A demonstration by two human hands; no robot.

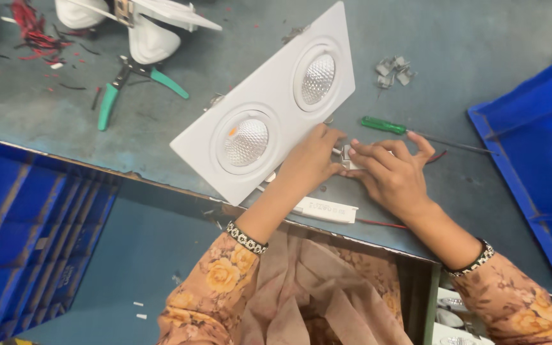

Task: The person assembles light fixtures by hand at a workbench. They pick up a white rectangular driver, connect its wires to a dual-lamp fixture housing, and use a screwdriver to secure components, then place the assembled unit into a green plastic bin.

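- Left hand [314, 160] pinches a small white connector [347, 158] at the lower edge of the white twin downlight fixture [269, 105], which lies tilted mid-bench
- Right hand [394, 176] presses fingers on the same connector, gripping it
- Green screwdriver [384, 125] just beyond the right fingers
- Blue bin [538, 153] bounds the right side
- Green-handled pliers [122, 86] well apart, left
- Bare bench [455, 45] beyond

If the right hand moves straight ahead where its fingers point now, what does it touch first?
The right hand points up-left; it would likely first meet the left hand, almost touching it, then the white twin-lamp fixture. Depth is unclear.
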